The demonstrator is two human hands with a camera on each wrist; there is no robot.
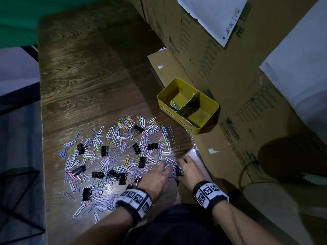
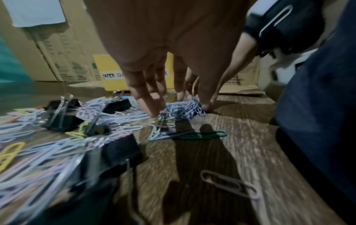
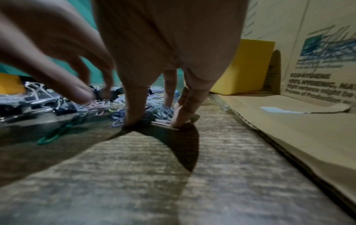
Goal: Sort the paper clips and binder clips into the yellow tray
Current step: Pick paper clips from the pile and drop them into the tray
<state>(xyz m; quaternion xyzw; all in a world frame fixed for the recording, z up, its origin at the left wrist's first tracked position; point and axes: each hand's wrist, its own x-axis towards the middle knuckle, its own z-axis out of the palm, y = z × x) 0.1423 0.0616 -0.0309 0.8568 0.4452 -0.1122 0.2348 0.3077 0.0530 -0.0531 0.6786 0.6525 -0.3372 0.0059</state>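
Pastel paper clips point(image 1: 113, 156) and black binder clips point(image 1: 104, 150) lie scattered over the wooden table. The yellow tray point(image 1: 164, 107) stands at the back right, split by a divider, with a few paper clips point(image 1: 174, 104) in its left compartment. My right hand point(image 1: 182, 167) has thumb and fingers planted around a bunch of paper clips point(image 3: 158, 111) at the heap's right edge. My left hand point(image 1: 163, 167) reaches in from the left with straight fingers point(image 2: 152, 105) touching the same bunch point(image 2: 185, 109). Binder clips point(image 2: 59, 121) lie just left of it.
Cardboard boxes point(image 1: 221, 68) wall in the table's right side, and a flattened cardboard sheet point(image 3: 269, 121) lies beside my right hand. A green paper clip point(image 2: 202, 134) lies near my left wrist. A green cloth point(image 1: 17, 20) and a black mesh rack point(image 1: 17, 191) lie beyond the table's left edge.
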